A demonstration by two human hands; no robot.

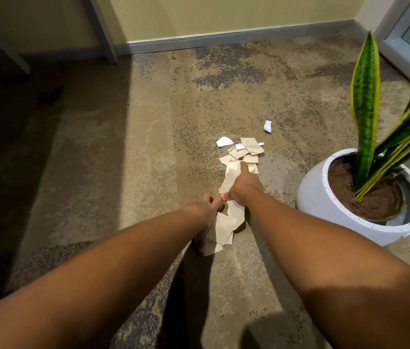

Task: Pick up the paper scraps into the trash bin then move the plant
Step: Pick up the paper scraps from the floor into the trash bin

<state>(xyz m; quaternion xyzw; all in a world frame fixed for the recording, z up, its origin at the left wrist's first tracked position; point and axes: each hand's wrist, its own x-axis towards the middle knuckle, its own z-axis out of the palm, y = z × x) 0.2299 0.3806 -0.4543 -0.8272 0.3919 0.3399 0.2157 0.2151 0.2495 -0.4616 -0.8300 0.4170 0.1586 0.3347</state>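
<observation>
A heap of tan and white paper scraps (245,151) lies on the carpet in the middle of the head view. My right hand (241,187) is closed around a long tan scrap (231,176) at the near edge of the heap. My left hand (205,207) grips a bunch of tan scraps (224,229) that hangs down below it. One white scrap (267,126) lies apart, farther back. The plant (365,104), with tall green and yellow leaves, stands in a white round pot (317,197) to the right of the heap. No trash bin is in view.
Mottled brown carpet (123,147) covers the floor. A yellow wall with a grey baseboard (224,39) runs along the back. A grey furniture leg (105,34) stands at the back left, with deep shadow under it. A glass door frame (405,41) is at the far right.
</observation>
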